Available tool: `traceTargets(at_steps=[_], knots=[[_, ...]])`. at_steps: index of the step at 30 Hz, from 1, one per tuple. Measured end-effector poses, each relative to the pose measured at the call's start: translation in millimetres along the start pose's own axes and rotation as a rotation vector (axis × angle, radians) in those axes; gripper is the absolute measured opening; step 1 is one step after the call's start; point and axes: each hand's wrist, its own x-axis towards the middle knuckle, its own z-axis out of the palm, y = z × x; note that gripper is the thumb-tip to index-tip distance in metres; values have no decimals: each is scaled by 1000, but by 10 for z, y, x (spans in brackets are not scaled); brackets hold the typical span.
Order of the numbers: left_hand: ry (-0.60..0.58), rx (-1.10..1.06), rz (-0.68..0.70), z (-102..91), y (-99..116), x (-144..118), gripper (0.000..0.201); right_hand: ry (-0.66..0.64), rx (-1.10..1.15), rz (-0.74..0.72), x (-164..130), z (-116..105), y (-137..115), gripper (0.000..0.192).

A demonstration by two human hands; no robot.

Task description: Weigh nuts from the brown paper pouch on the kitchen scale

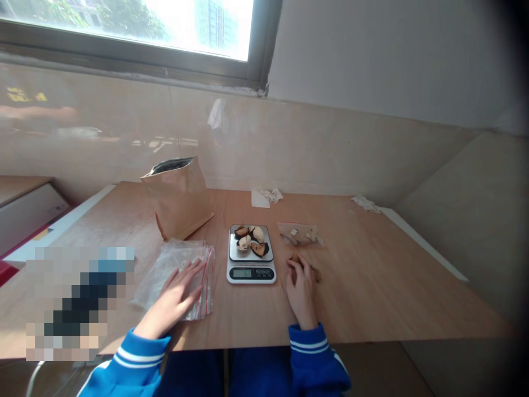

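Note:
My left hand (176, 298) lies flat, fingers spread, on a stack of clear zip bags (177, 270) with red seal strips. My right hand (300, 289) rests on the wooden table (372, 286) just right of a small digital kitchen scale (251, 253), its fingers curled around a brown dried piece (314, 272). The scale's steel platform carries several dried mushroom pieces (251, 240), dark and pale. Behind my right hand lies a clear bag (300, 234) with some contents inside.
An open brown paper bag (179, 196) stands behind the zip bags. Crumpled white tissues (266, 196) and another scrap (366, 203) lie near the tiled wall. A white box (28, 212) sits at the far left; a blurred-out patch covers the front left.

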Motion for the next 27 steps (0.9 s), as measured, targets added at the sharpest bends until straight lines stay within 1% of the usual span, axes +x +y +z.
traceTargets(at_steps=[2, 5, 9, 12, 14, 16, 17, 20, 21, 24, 25, 27], knots=[[18, 43, -28, 86, 2, -33, 55, -5, -2, 1, 1, -2, -2, 30], [34, 68, -51, 136, -2, -37, 54, -3, -15, -9, 0, 6, 0, 29], [16, 63, -60, 117, 12, -33, 55, 21, -43, -34, -5, 18, -11, 28], [1, 44, -78, 100, 38, -33, 54, 63, -42, -44, 1, 11, -59, 27], [25, -12, -100, 85, 66, -29, 51, 91, -20, -52, 10, -3, -120, 27], [91, -154, -158, 45, 104, -19, 49, 100, 11, -61, 22, -21, -206, 28], [133, -265, -197, 6, 126, -9, 49, 94, 30, -69, 30, -30, -258, 29], [238, -621, -292, -187, 180, 42, 49, 50, 107, -107, 69, -45, -446, 29], [272, -673, -312, -267, 183, 68, 48, 30, 138, -125, 91, -42, -514, 29], [408, -660, -402, -468, 98, 182, 48, -14, 201, -162, 189, -2, -699, 30], [471, -656, -431, -502, 33, 232, 53, -22, 205, -164, 228, 22, -745, 30], [598, -625, -504, -513, -147, 350, 71, -34, 191, -161, 304, 77, -808, 32]])
